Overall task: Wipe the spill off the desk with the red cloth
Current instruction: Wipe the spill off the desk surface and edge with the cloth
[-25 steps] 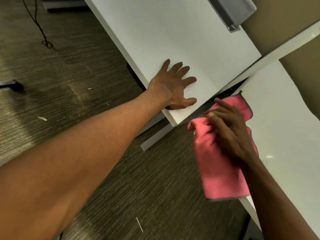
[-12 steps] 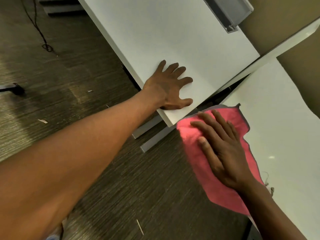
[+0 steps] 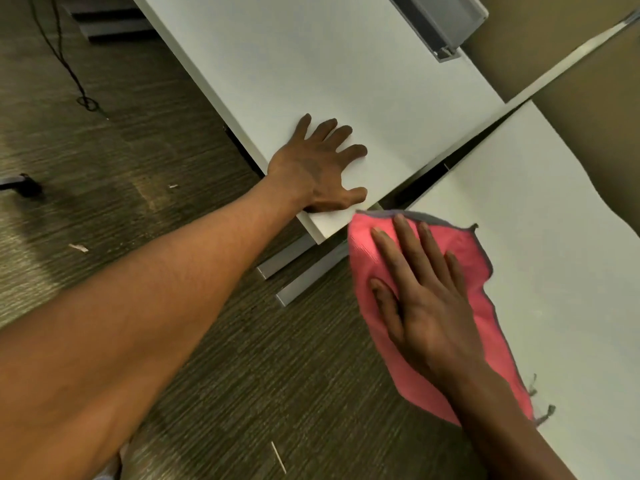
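Observation:
The red cloth (image 3: 474,265), edged in grey, lies spread over the near left corner of the white desk (image 3: 540,237) on the right. My right hand (image 3: 420,299) presses flat on the cloth with fingers apart. My left hand (image 3: 320,168) rests palm down, fingers spread, on the corner of a second white desk (image 3: 329,64) further back. No spill shows on the bare white surface; the cloth hides whatever lies under it.
A dark gap separates the two desks. A grey metal tray (image 3: 440,22) sits at the far edge of the back desk. Grey desk feet (image 3: 304,268) rest on the dark carpet (image 3: 138,168), with a black cable (image 3: 69,71) and small scraps of litter.
My right hand went from bunching the cloth at the desk's edge to lying flat on it, and the cloth spread out over the corner. My left hand stayed in place.

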Demonstrator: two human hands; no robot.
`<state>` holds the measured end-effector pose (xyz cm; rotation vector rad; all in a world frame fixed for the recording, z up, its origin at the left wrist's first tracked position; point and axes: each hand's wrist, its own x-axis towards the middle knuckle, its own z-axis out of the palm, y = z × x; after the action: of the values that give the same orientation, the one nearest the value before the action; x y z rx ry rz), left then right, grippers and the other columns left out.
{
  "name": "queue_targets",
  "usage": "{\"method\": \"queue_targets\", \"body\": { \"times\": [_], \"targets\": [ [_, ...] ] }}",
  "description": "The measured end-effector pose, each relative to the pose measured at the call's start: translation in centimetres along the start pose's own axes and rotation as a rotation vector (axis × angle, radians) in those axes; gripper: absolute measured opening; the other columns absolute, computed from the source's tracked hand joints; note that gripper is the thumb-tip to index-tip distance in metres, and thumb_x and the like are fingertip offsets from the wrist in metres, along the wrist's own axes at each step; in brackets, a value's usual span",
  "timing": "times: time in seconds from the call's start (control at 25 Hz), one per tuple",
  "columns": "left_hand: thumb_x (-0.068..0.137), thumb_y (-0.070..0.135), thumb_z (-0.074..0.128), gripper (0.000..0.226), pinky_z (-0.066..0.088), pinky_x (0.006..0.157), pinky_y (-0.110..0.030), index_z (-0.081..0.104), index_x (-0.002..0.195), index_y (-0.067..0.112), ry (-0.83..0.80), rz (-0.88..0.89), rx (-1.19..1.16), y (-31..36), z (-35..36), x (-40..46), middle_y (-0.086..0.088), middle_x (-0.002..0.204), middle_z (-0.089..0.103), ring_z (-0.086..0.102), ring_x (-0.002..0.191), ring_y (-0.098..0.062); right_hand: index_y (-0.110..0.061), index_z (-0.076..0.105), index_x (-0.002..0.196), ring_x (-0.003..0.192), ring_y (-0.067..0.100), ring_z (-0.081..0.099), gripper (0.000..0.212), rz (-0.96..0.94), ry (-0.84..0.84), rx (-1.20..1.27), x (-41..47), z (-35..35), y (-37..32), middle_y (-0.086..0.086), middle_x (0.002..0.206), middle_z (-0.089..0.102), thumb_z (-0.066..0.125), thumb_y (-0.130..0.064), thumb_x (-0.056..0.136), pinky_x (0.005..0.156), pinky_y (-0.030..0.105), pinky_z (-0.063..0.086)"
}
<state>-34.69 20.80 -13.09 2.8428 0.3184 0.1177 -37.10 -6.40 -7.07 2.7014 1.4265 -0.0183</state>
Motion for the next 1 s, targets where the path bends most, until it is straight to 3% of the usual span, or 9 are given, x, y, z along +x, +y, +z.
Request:
{"method": "queue_targets", "body": {
  "times": [0.12,0.2,0.36,0.56,0.64,0.76,0.8,0.84,1.0],
  "targets": [
    [0.084,0.079,0.028,0.079,-0.002,0.125,-0.053,0.023,0.154,0.041,0.005,-0.001,0.009,0.0,0.0,-0.1,0.001,0.17,0.012,0.002,0.156,-0.021,-0.044,0.036,0.151,0.16,0.023,0.008,0.046,0.003,0.008,0.011,3.2,0.0,-1.8,-0.006,0.167,0.03,0.023,-0.055,0.108,0.124,0.062,0.016],
    [0.083,0.082,0.025,0.081,-0.001,0.125,-0.051,0.023,0.154,0.043,0.008,0.009,0.018,-0.2,-0.2,-0.2,0.002,0.17,0.013,0.003,0.156,-0.02,-0.04,0.044,0.146,0.159,0.024,0.014,0.046,-0.028,0.024,0.047,3.7,-0.2,-1.8,-0.006,0.16,0.04,0.023,-0.055,0.108,0.123,0.062,0.019],
    [0.083,0.084,0.022,0.083,0.0,0.125,-0.051,0.019,0.155,0.044,-0.014,0.018,0.053,-0.5,-0.2,0.0,0.002,0.17,0.011,0.003,0.157,-0.019,-0.047,0.006,0.162,0.16,0.015,-0.005,0.055,-0.037,0.02,0.063,-2.0,0.3,1.0,-0.011,0.173,0.003,0.015,-0.057,0.108,0.129,0.051,0.008],
    [0.081,0.082,0.023,0.083,0.001,0.125,-0.054,0.021,0.153,0.042,0.002,0.005,0.027,-0.1,0.0,0.4,0.001,0.169,0.013,0.004,0.156,-0.021,-0.048,-0.001,0.161,0.16,0.019,-0.006,0.058,0.0,-0.019,0.015,-0.9,0.4,1.2,-0.011,0.173,-0.002,0.015,-0.059,0.107,0.127,0.057,0.009],
    [0.079,0.085,0.019,0.086,0.001,0.124,-0.054,0.022,0.153,0.042,-0.008,0.007,0.04,-0.1,0.2,0.3,0.0,0.169,0.014,0.006,0.156,-0.022,-0.049,0.01,0.161,0.161,0.022,-0.001,0.056,-0.008,-0.01,0.044,2.0,0.0,-0.6,-0.009,0.174,0.008,0.015,-0.06,0.106,0.127,0.058,0.007],
    [0.077,0.086,0.016,0.089,0.003,0.125,-0.053,0.023,0.154,0.042,0.003,0.014,0.045,-0.3,0.1,0.2,0.001,0.169,0.016,0.008,0.156,-0.021,-0.042,0.046,0.147,0.158,0.025,0.017,0.045,0.03,0.026,0.095,5.6,-0.4,-3.0,-0.006,0.158,0.046,0.026,-0.052,0.108,0.124,0.06,0.01],
    [0.078,0.086,0.015,0.089,0.004,0.125,-0.052,0.022,0.155,0.042,-0.001,0.025,0.045,-0.4,0.0,0.1,0.001,0.169,0.015,0.007,0.156,-0.021,-0.038,0.049,0.145,0.158,0.025,0.019,0.044,0.038,0.045,0.108,5.9,-0.4,-3.3,-0.005,0.155,0.05,0.028,-0.05,0.109,0.125,0.06,0.01],
    [0.078,0.086,0.014,0.089,0.004,0.125,-0.052,0.021,0.155,0.043,-0.009,0.038,0.04,-0.5,-0.2,0.1,0.001,0.169,0.015,0.007,0.156,-0.021,-0.038,0.046,0.149,0.158,0.024,0.017,0.045,0.036,0.055,0.118,5.4,-0.3,-3.1,-0.005,0.158,0.046,0.028,-0.05,0.109,0.125,0.059,0.01],
    [0.083,0.087,0.021,0.082,0.004,0.125,-0.051,0.021,0.154,0.046,0.004,0.028,0.037,-0.7,0.1,0.2,0.003,0.17,0.014,0.007,0.156,-0.019,-0.042,0.003,0.163,0.16,0.017,-0.005,0.059,0.02,0.013,0.083,-0.7,0.4,0.0,-0.008,0.174,0.001,0.014,-0.059,0.108,0.129,0.049,0.003]
  ]
}}
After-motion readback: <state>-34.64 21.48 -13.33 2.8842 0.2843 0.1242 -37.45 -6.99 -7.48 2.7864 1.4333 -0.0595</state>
